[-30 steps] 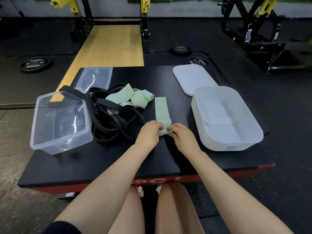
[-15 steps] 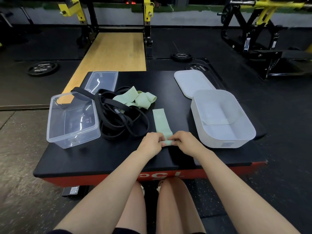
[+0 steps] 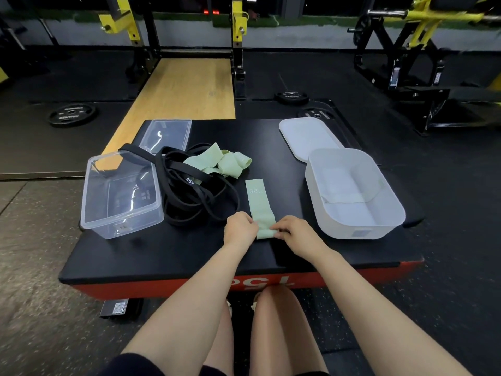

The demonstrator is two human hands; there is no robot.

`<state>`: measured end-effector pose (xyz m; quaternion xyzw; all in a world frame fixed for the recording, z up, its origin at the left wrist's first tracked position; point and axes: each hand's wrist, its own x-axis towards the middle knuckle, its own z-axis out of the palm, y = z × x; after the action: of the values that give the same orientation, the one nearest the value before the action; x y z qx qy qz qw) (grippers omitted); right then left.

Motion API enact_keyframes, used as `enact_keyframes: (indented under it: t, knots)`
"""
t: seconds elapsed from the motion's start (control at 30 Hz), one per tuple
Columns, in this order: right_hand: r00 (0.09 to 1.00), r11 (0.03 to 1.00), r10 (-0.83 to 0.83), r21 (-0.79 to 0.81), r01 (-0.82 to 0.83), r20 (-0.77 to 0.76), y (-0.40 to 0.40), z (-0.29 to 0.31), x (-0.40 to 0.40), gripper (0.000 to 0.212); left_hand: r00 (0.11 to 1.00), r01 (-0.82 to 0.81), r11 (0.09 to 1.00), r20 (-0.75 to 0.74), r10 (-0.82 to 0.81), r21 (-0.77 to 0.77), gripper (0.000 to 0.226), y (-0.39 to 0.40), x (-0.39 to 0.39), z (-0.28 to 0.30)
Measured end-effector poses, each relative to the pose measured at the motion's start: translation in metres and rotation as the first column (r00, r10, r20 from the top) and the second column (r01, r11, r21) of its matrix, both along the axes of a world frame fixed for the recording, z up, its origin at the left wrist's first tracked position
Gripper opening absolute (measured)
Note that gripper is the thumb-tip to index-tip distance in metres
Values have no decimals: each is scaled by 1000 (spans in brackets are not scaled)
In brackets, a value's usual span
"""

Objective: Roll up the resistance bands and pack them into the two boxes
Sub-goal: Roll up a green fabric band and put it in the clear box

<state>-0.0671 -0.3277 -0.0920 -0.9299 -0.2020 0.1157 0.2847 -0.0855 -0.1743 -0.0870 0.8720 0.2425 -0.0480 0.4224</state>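
The person is starting to roll a flat green band (image 3: 259,203) that lies lengthwise on the black counter (image 3: 168,253), its near end turned over into a first small fold. The left hand (image 3: 240,229) pinches that fold from the left and the right hand (image 3: 291,231) pinches it from the right, fingers curled over the edge.

To do this step well, both hands should probably turn the fold away at the same pace, keeping the edges square so the roll does not cone to one side. The first turns want to be tight, since stretchy material is likely to spring open if slack is left in. A finished roll should be kept pinched until it is set in a box.

The band is pale green, wide and matte, with a printed number near its far end. It lies between the tangle of black bands (image 3: 189,196) on the left and the white box (image 3: 355,196) on the right. More green bands (image 3: 225,164) lie bunched farther back, and a clear box (image 3: 122,194) stands at the left.
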Motion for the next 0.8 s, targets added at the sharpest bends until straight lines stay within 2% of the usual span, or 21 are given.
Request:
enact_keyframes:
  t: [0.13, 0.23, 0.4, 0.5, 0.63, 0.7, 0.8]
  knots:
    - [1000, 1000, 29, -2, -29, -2, -1, 1, 3, 26, 989, 76, 985, -140, -54, 152, 22, -1, 3, 7]
    - [1000, 999, 19, 37, -19, 10, -1, -2, 3, 24, 983, 102, 976, -170, -70, 190, 23, 0, 8, 9]
    - [1000, 995, 5, 102, -4, -9, -2, -3, 6, 18, 995, 89, 980, -53, -80, 178, 13, 6, 6, -1]
    - [999, 992, -14, 126, 18, -37, 0, -1, 10, 9, 981, 162, 975, 83, -176, 153, 9, 7, 5, -8]
    - [996, 992, -56, 110, 64, -73, 4, 2, 15, 8, 946, 215, 958, 202, -252, 189, 27, 6, -2, -6]
    - [995, 993, -62, 100, 70, -76, 5, 1, 17, 10, 916, 295, 927, 208, -343, 232, 25, 6, -4, -5]
    - [995, 992, -90, 83, 93, -41, 7, -1, 22, 10, 868, 419, 850, 135, -479, 320, 20, 7, -5, -6]
